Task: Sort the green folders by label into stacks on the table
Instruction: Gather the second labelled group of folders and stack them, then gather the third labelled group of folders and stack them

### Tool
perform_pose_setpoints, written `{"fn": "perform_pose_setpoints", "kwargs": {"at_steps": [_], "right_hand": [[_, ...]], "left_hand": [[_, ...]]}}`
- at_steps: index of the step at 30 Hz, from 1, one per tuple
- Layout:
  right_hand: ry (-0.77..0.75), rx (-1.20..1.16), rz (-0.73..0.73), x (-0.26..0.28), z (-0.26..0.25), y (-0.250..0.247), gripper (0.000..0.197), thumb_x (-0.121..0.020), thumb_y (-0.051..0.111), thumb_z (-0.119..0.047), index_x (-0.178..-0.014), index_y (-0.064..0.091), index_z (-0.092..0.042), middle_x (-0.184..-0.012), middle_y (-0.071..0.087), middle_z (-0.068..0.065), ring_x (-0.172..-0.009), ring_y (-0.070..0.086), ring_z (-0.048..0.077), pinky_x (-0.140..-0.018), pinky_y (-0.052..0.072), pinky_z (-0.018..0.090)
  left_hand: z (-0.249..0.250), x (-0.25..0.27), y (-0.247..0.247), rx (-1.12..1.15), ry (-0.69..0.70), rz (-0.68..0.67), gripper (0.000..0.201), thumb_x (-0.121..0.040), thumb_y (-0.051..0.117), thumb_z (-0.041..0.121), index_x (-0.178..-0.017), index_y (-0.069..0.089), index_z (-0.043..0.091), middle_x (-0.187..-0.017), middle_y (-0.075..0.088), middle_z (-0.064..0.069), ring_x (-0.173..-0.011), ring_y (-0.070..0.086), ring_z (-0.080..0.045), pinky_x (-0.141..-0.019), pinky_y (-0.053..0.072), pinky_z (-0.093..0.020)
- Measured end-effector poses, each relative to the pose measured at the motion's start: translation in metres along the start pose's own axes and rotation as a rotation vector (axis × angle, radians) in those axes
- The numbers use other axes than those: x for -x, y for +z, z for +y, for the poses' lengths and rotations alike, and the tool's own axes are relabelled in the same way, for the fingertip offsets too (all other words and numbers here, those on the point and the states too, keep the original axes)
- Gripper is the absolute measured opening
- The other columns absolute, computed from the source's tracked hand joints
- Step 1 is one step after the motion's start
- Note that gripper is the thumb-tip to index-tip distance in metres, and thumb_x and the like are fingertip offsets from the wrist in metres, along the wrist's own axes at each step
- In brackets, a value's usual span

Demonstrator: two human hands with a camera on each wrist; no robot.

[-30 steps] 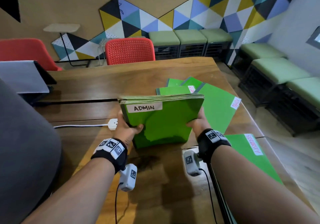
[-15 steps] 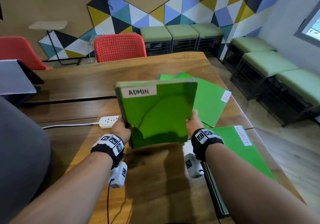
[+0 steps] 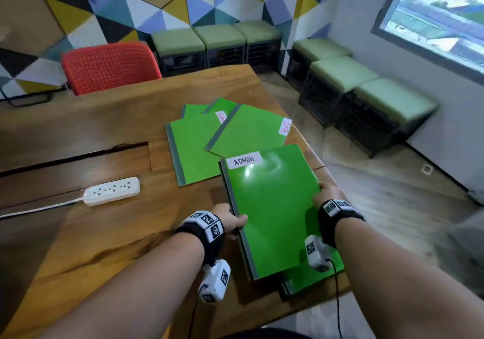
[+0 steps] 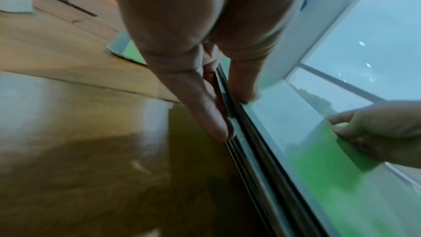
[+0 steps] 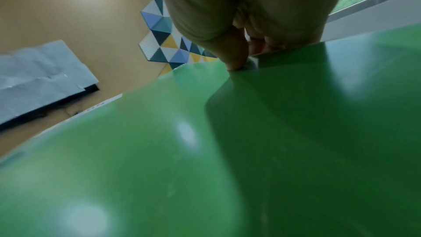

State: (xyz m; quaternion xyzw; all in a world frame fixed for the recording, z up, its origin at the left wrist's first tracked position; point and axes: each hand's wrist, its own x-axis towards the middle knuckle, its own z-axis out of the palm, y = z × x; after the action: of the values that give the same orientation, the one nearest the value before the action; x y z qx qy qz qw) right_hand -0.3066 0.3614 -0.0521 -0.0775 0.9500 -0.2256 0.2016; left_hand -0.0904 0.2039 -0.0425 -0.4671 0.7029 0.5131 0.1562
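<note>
**user1:** green folders, a whole bundle of them [image 3: 272,213], top one says "admin" on a white label [image 3: 244,159]. both hands are clamped on it. left hand [image 3: 230,222] has the grey spine edge, thumb on the top cover. in the left wrist view the fingers [image 4: 205,114] lie along the stacked edges, so it's several folders, not one.

**user2:** and the right hand?

**user1:** right hand [image 3: 323,194] pinches the opposite long edge, thumb on top [image 5: 234,55], the rest tucked under. hands are well apart, one on each side of the bundle.

**user2:** where's the bundle sitting tho? on the table or in the air?

**user1:** over the near right corner of the wooden table [image 3: 117,234], lying pretty flat. there's another green pile [image 3: 309,276] partly under it, poking out at the near end. can't tell if they're touching or if the bundle is just above it.

**user2:** other piles?

**user1:** yeah, a loose fan of green folders [image 3: 193,150] further back on the table, overlapping each other. two show white labels with red writing [image 3: 285,127], too blurry to read. that fan is just beyond the admin bundle.

**user2:** anything else on the desk?

**user1:** white power strip [image 3: 112,191] off to the left with its cord running off the edge, well apart from the folders. red chair [image 3: 110,66] behind the table, green-cushioned stools [image 3: 340,73] along the walls.
</note>
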Motion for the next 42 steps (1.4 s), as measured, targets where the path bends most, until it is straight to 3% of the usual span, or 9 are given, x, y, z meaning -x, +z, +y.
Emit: {"fn": "perform_pose_setpoints", "kwargs": {"at_steps": [4, 7, 15, 18, 21, 26, 34, 38, 42], "right_hand": [[0.039, -0.006, 0.016, -0.014, 0.039, -0.003, 0.04, -0.089, 0.047, 0.0, -0.123, 0.061, -0.014, -0.101, 0.066, 0.013, -0.086, 0.063, 0.029, -0.082, 0.055, 0.037], [0.031, 0.017, 0.018, -0.023, 0.053, -0.003, 0.041, -0.087, 0.045, 0.003, -0.119, 0.064, -0.013, -0.109, 0.066, 0.016, -0.093, 0.062, 0.033, -0.078, 0.05, 0.032], [0.077, 0.064, 0.008, -0.042, 0.075, 0.002, 0.041, -0.089, 0.047, -0.001, -0.123, 0.06, -0.02, -0.104, 0.063, 0.011, -0.077, 0.063, 0.027, -0.075, 0.058, 0.042], [0.087, 0.093, -0.02, -0.044, 0.077, 0.004, 0.039, -0.091, 0.047, -0.002, -0.126, 0.059, -0.014, -0.126, 0.051, 0.014, -0.083, 0.06, 0.029, -0.083, 0.056, 0.043], [0.102, 0.156, 0.004, -0.044, 0.068, 0.005, 0.035, -0.089, 0.051, -0.006, -0.122, 0.06, -0.014, -0.131, 0.043, 0.014, -0.105, 0.053, 0.034, -0.095, 0.049, 0.048], [-0.012, 0.176, -0.03, -0.049, 0.023, 0.014, 0.048, -0.085, 0.055, -0.005, -0.131, 0.055, -0.02, -0.139, 0.04, 0.013, -0.128, 0.038, 0.033, -0.108, 0.036, 0.049], [-0.205, 0.158, -0.163, -0.061, -0.095, 0.051, 0.041, -0.088, 0.059, -0.015, -0.129, 0.057, -0.018, -0.131, 0.046, 0.014, -0.113, 0.051, 0.031, -0.098, 0.048, 0.041], [-0.158, 0.103, -0.217, -0.073, -0.143, 0.073, 0.054, -0.088, 0.061, -0.021, -0.139, 0.044, -0.018, -0.138, 0.036, 0.015, -0.113, 0.053, 0.034, -0.096, 0.05, 0.046], [-0.053, 0.115, -0.201, -0.092, -0.167, 0.09, 0.056, -0.086, 0.062, -0.028, -0.136, 0.041, -0.015, -0.138, 0.032, 0.017, -0.114, 0.052, 0.039, -0.099, 0.046, 0.048]], "left_hand": [[0.006, -0.008, 0.039, 0.011, -0.063, -0.127, 0.039, -0.083, 0.072, 0.029, -0.102, 0.057, -0.002, -0.087, 0.068, -0.012, -0.065, 0.068, -0.026, -0.078, 0.06, -0.044], [0.01, -0.013, 0.054, -0.027, -0.08, -0.175, 0.029, -0.083, 0.072, 0.027, -0.079, 0.06, 0.002, -0.074, 0.069, -0.011, -0.065, 0.068, -0.027, -0.077, 0.06, -0.042], [0.012, -0.027, 0.078, -0.049, -0.052, -0.203, 0.035, -0.084, 0.071, 0.03, -0.07, 0.055, 0.003, -0.071, 0.07, -0.015, -0.065, 0.07, -0.028, -0.075, 0.061, -0.041], [0.012, -0.03, 0.08, -0.115, -0.059, -0.195, 0.044, -0.085, 0.067, 0.043, -0.069, 0.046, 0.007, -0.083, 0.073, -0.019, -0.083, 0.074, -0.034, -0.081, 0.059, -0.046], [0.015, -0.035, 0.075, -0.258, -0.055, -0.173, 0.059, -0.082, 0.058, 0.06, -0.085, 0.052, 0.001, -0.084, 0.073, -0.015, -0.076, 0.075, -0.03, -0.078, 0.061, -0.043], [0.024, -0.054, 0.031, -0.229, -0.082, -0.06, 0.053, -0.089, 0.053, 0.052, -0.098, 0.06, 0.0, -0.088, 0.072, -0.015, -0.071, 0.068, -0.029, -0.078, 0.061, -0.043], [0.024, -0.088, -0.106, -0.311, -0.087, 0.265, 0.032, -0.091, 0.055, 0.015, -0.062, 0.041, 0.014, -0.07, 0.046, -0.004, -0.083, 0.054, -0.026, -0.085, 0.053, -0.037], [0.005, -0.107, -0.16, -0.208, -0.152, 0.322, 0.013, -0.091, 0.056, 0.012, -0.096, 0.059, 0.001, -0.089, 0.055, -0.011, -0.083, 0.052, -0.027, -0.078, 0.053, -0.04], [-0.014, -0.126, -0.187, -0.11, -0.24, 0.315, 0.054, -0.09, 0.058, 0.021, -0.136, 0.043, -0.002, -0.13, 0.053, -0.019, -0.108, 0.056, -0.034, -0.094, 0.052, -0.04]]}}
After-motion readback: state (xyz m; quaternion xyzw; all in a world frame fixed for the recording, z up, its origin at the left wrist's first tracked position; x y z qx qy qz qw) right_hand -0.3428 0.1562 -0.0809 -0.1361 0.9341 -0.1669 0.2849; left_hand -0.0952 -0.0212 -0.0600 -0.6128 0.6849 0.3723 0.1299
